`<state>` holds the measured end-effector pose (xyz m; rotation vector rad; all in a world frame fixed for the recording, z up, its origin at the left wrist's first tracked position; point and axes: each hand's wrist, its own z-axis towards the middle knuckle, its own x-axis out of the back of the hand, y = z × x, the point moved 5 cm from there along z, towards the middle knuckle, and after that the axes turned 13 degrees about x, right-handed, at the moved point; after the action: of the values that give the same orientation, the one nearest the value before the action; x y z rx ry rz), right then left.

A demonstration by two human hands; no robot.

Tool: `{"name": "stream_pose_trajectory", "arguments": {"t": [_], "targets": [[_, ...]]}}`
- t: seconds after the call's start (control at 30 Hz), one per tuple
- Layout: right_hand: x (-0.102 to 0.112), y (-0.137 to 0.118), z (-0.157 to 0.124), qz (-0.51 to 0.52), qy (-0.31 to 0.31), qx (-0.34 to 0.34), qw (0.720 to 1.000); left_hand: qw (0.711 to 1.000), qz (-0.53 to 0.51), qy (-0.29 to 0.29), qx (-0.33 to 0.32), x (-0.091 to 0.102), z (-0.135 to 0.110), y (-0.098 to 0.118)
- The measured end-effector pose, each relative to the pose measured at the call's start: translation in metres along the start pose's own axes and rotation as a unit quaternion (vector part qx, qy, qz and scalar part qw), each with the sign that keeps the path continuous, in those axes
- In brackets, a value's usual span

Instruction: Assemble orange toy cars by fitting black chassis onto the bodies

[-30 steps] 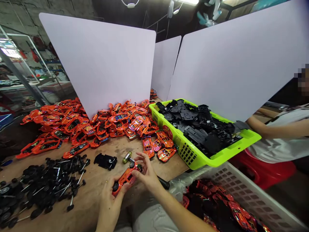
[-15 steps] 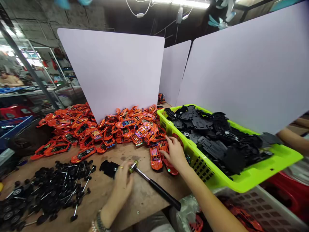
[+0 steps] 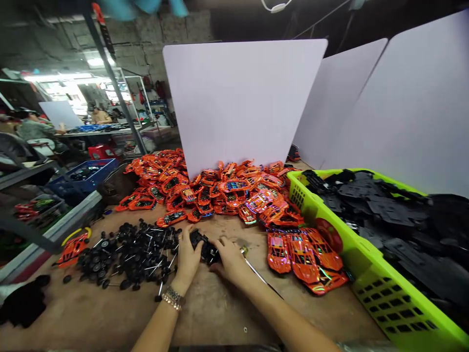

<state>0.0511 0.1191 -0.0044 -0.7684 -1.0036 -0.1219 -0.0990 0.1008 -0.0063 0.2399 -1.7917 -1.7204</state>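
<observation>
— Workbench (image 3: pixel 227 322) on my feed: bare wood, white divider panel (image 3: pixel 238 102) behind it. Hands?

— L hand (image 3: pixel 187 259) curled in, R hand (image 3: pixel 231 261) same. Both look closed on a black plastic chassis (image 3: pixel 205 248) from either side, mid-bench. Mostly covered by the fingers, so I can't see much of it.

— Why hold it there?

— My read: it's central to all the stock. Wheel-and-axle sets (image 3: pixel 128 254) sit in a heap just L of the L hand, orange car bodies (image 3: pixel 234 190) are piled behind, and a few more bodies (image 3: pixel 302 259) lie just R, prob. for quick reach.

— Hammer?

— Small hammer (image 3: pixel 260 276), brass head just by the R hand, shaft angled down to the R. Not held.

— Basket?

— Lime-green basket (image 3: pixel 381 298) on far R, heaped w/ more black chassis (image 3: pixel 388 210). Looks placed for easy reach from my seat.
</observation>
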Motion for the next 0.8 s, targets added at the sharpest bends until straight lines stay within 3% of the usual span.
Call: {"name": "stream_pose_trajectory", "arguments": {"t": [0.1,0.2,0.3,0.37,0.43,0.5,0.67,0.8], "targets": [[-0.003,-0.014,0.01,0.17,0.086,0.062,0.98,0.99,-0.126,0.033,0.048,0.029,-0.002,-0.003],[-0.016,-0.04,0.018,0.277,0.081,0.102,0.952,0.97,-0.212,0.069,0.095,0.078,-0.002,-0.004],[-0.045,-0.084,0.021,0.199,0.006,0.182,0.963,0.951,-0.269,0.099,0.118,0.126,-0.002,0.003],[-0.071,-0.11,0.02,0.097,-0.058,0.236,0.965,0.935,-0.314,0.087,0.138,0.141,-0.004,0.008],[-0.09,-0.119,0.021,0.017,-0.082,0.228,0.97,0.922,-0.344,0.039,0.172,0.137,-0.008,0.011],[-0.096,-0.111,0.026,-0.005,-0.062,0.178,0.982,0.91,-0.353,-0.02,0.216,0.121,-0.013,0.008],[-0.065,-0.047,0.043,0.132,0.042,0.044,0.989,0.877,-0.36,-0.121,0.294,0.073,-0.019,-0.017],[-0.041,-0.007,0.059,0.15,0.062,0.011,0.987,0.875,-0.369,-0.129,0.287,0.06,-0.008,-0.028]]}}
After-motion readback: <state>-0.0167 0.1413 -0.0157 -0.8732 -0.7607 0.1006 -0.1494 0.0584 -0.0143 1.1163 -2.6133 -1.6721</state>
